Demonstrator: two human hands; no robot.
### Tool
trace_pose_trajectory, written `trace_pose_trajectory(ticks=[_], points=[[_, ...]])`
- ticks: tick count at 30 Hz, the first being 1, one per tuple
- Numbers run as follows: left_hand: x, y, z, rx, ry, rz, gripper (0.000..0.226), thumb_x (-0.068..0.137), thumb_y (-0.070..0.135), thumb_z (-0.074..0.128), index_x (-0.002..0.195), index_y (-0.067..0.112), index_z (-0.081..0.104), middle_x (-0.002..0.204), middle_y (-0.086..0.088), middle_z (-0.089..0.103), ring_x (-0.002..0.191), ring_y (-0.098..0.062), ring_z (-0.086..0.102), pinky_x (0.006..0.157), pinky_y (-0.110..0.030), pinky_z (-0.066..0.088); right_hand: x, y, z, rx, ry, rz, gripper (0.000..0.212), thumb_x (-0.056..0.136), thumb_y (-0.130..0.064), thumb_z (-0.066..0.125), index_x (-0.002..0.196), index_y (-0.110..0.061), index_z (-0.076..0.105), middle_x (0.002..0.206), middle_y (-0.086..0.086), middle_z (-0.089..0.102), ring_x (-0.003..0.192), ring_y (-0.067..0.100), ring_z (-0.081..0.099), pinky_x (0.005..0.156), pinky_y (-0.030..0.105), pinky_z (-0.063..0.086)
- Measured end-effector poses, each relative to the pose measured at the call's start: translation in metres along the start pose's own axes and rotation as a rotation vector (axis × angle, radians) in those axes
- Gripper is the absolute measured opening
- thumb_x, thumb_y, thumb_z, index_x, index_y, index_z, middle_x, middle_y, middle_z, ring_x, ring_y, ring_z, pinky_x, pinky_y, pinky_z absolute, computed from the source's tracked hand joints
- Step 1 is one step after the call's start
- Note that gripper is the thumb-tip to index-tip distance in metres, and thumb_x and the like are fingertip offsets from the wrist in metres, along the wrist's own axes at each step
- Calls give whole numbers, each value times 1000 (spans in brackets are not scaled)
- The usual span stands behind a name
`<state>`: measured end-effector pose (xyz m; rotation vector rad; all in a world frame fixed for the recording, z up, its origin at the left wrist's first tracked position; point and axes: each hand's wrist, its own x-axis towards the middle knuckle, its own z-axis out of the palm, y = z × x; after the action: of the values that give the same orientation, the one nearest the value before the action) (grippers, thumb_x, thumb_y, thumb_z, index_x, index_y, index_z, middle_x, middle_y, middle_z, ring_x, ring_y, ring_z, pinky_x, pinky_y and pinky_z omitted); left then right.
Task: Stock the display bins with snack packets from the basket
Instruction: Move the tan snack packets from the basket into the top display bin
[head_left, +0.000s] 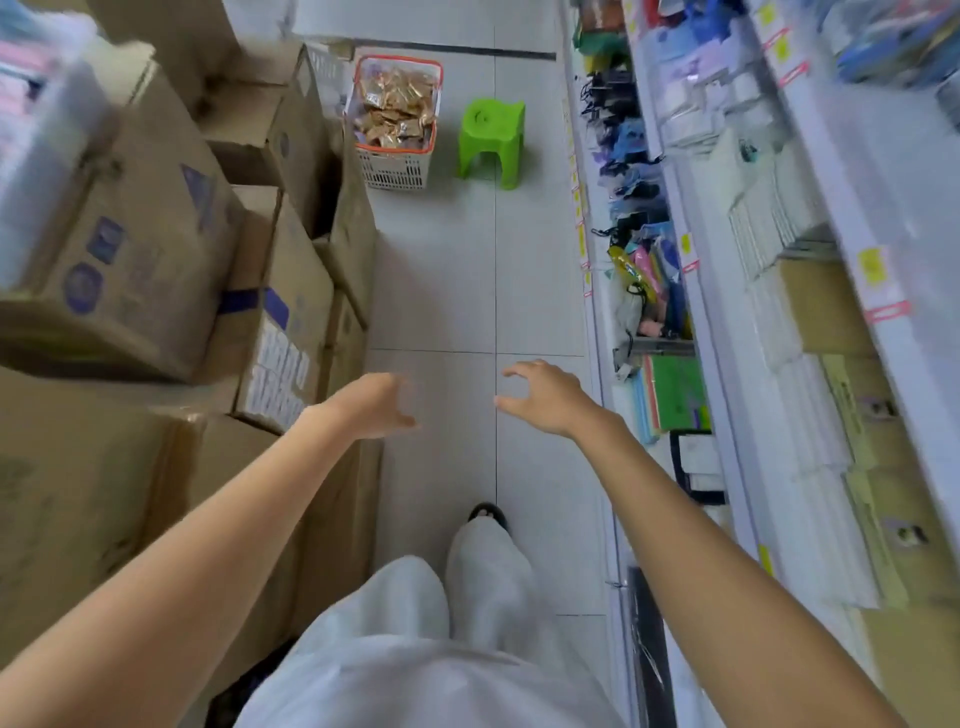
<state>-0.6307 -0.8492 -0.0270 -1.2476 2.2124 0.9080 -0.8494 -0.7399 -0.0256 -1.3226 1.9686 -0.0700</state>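
No legible text, brand or number anywhere in view. Blue stamps and round emblems on the stacked cardboard cartons, smeared past reading by motion blur. White label panels in rows on the side of a lower carton, lettering unresolved. Yellow and pink price tags along the shelf edges, figures indistinct. Printing on the snack packets inside the basket, too small and too far off to make out. Covers and spines of stationery on the right-hand shelving, likewise unreadable.
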Motion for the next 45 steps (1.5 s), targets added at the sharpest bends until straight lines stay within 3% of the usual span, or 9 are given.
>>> trace_pose_trajectory(ticks=[11,24,29,32,35,40,45], points=[[214,23,-181,-62,60,-7,56,92,33,67,138,4,49,138,-13,56,127,-30,52,104,-39,41,234,0,-171,-77,-15,-26,60,93,-44,60,146,-23,42,150,7,43,139,27,36,114,44,27],[465,62,-409,-57,54,29,56,90,34,70,139,13,51,138,-8,56,125,-25,53,102,-31,41,499,-5,-360,-81,3,7,62,90,-47,62,145,-26,42,148,6,47,137,28,39,113,44,28],[564,81,-479,-90,60,-24,56,92,34,68,140,14,49,137,-8,56,118,-25,59,100,-31,44,616,9,-434,-69,0,-34,63,91,-45,62,146,-24,41,149,7,45,138,28,37,114,44,27],[615,93,-518,-123,61,-62,57,92,31,69,140,10,49,139,-10,54,124,-25,54,103,-31,42,680,12,-481,-64,-23,-60,64,90,-45,62,147,-23,41,148,7,46,138,27,37,113,43,28],[664,101,-555,-143,75,-81,56,91,32,70,135,3,53,133,-15,58,120,-30,56,102,-39,44,739,9,-524,-95,-52,-69,67,90,-47,62,148,-23,39,149,8,45,139,28,37,112,43,29],[739,100,-612,-208,110,-90,53,90,32,71,134,9,54,134,-12,59,119,-30,58,101,-41,46,833,-8,-580,-156,-82,-109,67,89,-46,63,148,-23,39,150,10,43,138,29,38,111,45,31],[819,82,-666,-232,149,-117,51,90,33,71,134,14,55,132,-9,61,117,-27,59,95,-33,46,929,-30,-624,-230,-106,-137,67,90,-47,63,148,-25,39,150,10,43,138,30,38,113,45,29]])
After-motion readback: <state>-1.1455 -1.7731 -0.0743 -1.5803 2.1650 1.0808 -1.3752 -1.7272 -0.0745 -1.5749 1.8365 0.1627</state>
